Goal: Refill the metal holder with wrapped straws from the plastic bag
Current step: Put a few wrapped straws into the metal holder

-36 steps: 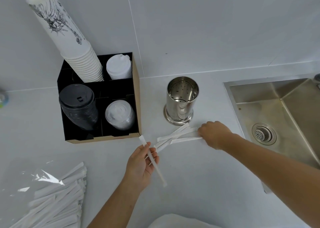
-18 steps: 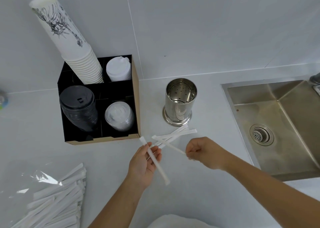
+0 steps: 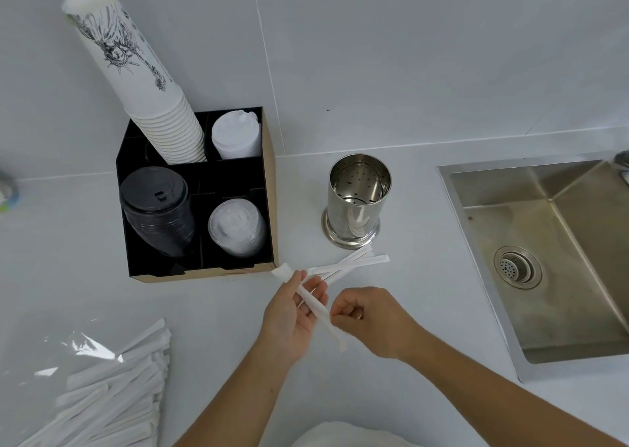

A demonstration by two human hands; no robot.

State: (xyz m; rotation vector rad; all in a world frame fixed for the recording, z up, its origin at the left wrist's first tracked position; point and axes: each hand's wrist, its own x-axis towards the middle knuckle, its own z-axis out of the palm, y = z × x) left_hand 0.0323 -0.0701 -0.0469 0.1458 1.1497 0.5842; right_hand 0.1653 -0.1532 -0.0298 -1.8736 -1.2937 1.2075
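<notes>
Below the metal holder [image 3: 355,205], both hands' fingers [image 3: 308,288] apparently pinch wrapped straws [image 3: 315,305].

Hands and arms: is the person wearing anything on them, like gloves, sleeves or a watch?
Nothing shows. The left hand and right hand are bare, with no gloves, and no ring can be made out. Both forearms are uncovered as far as the picture's bottom edge: no sleeves, watch or wristband. A pale, rounded bit of cloth at the bottom edge may be the person's clothing.
</notes>
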